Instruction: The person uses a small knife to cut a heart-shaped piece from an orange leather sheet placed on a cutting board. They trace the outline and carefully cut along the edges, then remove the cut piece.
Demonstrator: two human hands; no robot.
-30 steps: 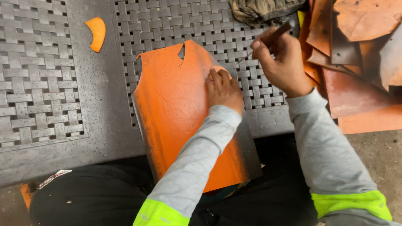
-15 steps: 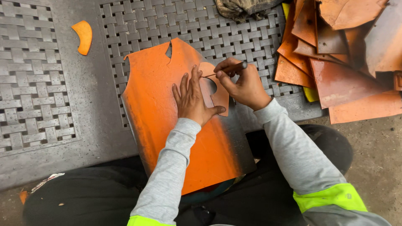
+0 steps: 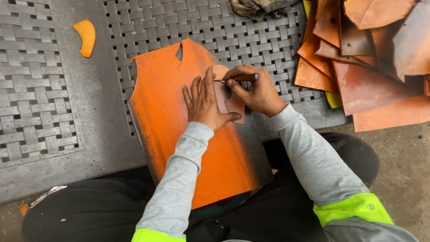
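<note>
A small brown curved template piece (image 3: 230, 96) lies flat on a large orange leather sheet (image 3: 179, 125), near the sheet's upper right edge. The sheet rests partly on a dark grey table with a woven-strap surface (image 3: 251, 40) and partly over the person's lap. The left hand (image 3: 204, 103) presses down on the template, fingers spread and flat, thumb out along its lower edge. The right hand (image 3: 255, 92) has its fingers closed around a thin dark pen-like tool (image 3: 242, 77), whose tip meets the template's upper edge just beside the left fingertips. Both arms wear grey sleeves with yellow-green bands. To the right, well apart from the hands, lies a heap of orange and brown leather offcuts (image 3: 367, 58). A small orange crescent-shaped scrap (image 3: 86, 36) sits at the upper left, and a crumpled dull cloth (image 3: 257, 6) lies at the top edge.
</note>
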